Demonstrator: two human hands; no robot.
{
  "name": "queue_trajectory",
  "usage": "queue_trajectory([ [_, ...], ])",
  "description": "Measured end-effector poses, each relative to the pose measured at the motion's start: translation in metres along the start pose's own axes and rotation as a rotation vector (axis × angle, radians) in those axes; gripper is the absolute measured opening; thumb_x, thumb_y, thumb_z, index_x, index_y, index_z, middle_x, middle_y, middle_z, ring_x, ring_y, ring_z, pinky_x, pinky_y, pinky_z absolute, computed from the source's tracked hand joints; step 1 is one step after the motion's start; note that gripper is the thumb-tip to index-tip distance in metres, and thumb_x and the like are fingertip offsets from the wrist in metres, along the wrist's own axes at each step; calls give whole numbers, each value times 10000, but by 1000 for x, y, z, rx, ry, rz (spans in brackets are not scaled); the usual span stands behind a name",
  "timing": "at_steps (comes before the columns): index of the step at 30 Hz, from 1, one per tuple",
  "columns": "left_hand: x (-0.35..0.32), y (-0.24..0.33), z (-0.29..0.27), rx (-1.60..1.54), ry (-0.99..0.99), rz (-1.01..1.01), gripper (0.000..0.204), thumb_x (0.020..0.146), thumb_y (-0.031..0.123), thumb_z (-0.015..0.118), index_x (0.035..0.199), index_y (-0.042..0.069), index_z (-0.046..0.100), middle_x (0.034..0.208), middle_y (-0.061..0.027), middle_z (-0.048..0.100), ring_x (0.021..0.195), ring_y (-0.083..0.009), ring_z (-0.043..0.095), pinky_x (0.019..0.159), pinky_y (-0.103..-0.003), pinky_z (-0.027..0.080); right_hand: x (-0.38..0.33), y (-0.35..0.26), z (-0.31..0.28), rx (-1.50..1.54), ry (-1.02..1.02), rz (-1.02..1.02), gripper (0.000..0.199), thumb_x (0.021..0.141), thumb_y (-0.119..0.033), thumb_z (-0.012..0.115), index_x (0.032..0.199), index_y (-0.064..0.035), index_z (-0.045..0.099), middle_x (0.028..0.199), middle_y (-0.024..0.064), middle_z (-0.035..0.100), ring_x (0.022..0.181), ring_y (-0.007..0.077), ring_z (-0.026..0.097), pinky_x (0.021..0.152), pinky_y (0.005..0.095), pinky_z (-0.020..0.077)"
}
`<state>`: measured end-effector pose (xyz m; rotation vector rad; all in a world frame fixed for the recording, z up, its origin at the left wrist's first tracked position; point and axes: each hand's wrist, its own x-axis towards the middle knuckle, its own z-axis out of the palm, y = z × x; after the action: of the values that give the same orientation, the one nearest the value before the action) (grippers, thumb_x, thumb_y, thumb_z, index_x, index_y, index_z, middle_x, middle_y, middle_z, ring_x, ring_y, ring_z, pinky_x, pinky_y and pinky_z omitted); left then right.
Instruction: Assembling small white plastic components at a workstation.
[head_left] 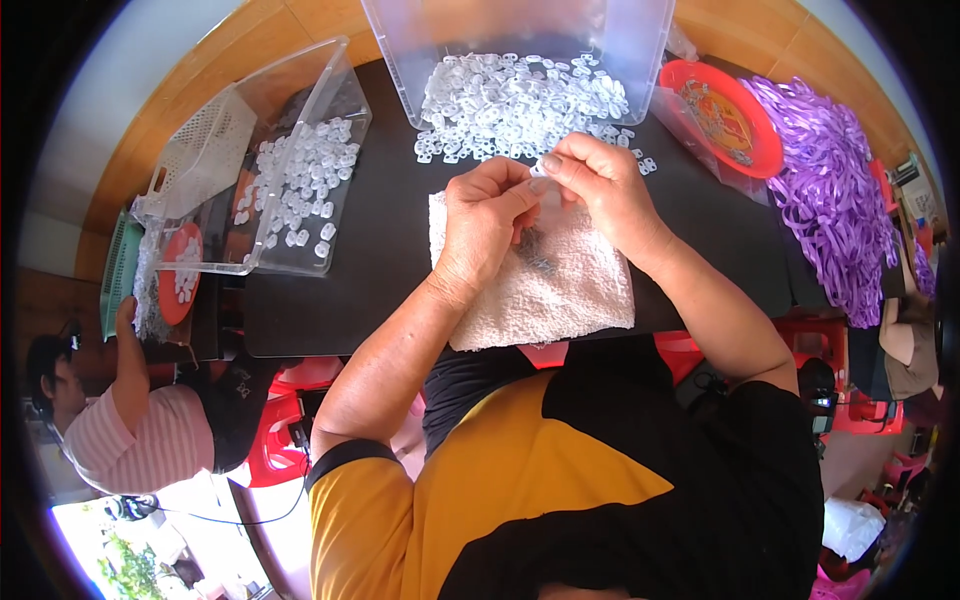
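Fingers (pixel 548 163) of two hands, one clip (pixel 538 171)

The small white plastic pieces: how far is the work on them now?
Possibly done: a share of white pieces lies in the tilted clear bin on the left. In hand: the left hand and right hand meet over the white towel, pinching one small piece. Left: a large heap of white pieces spills from the clear bin ahead.
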<state>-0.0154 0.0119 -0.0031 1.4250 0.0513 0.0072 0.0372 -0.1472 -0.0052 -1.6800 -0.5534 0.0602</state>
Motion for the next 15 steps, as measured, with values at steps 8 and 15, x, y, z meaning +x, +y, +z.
queue_trajectory([
  [8,2,2,-2,46,-24,-37,95,865,91,671,828,12,633,669,-18,591,553,-72,500,494,-213,375,5,-2,-7,-90,-84,27,241,919,-191,624,797,14,591,580,13,520,554,77,476,513,270,396],
  [15,4,-1,-5,50,5,31,48,815,45,663,838,5,652,684,-3,595,567,-60,503,461,-216,374,5,0,-6,-111,-41,-29,233,916,-193,629,805,10,600,590,16,525,562,79,481,521,270,397],
])
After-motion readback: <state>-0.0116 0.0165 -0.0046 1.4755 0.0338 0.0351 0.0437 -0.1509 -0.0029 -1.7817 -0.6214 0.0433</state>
